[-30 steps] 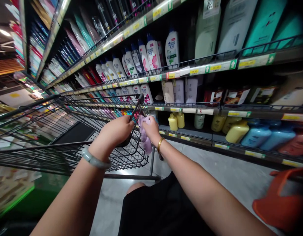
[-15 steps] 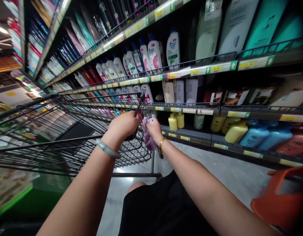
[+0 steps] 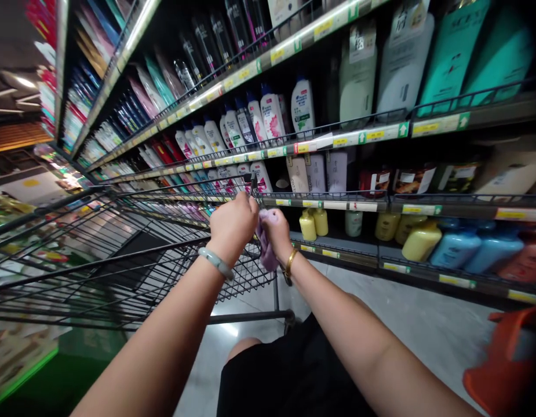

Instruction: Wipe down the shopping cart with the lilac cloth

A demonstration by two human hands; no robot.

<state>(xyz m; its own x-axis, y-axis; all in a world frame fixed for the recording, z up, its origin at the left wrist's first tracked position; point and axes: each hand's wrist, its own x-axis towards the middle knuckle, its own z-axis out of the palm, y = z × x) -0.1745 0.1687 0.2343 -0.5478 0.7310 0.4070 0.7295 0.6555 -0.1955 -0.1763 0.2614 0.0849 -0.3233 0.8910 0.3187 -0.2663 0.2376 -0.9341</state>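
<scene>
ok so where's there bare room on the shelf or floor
Bottom shelf: a gap between the yellow pair and the green bottle. Floor: a patch bounded by right forearm, shelf and orange item. Crowded: the white bottles above; also where left hand, right hand and cloth bunch at the cart.

The left hand (image 3: 234,221) has moved farther along the cart handle (image 3: 254,182) (only the tip shows past it now), nearly meeting the right hand (image 3: 277,233). The lilac cloth (image 3: 267,258) hangs in a narrower bunch than a second ago.
</scene>
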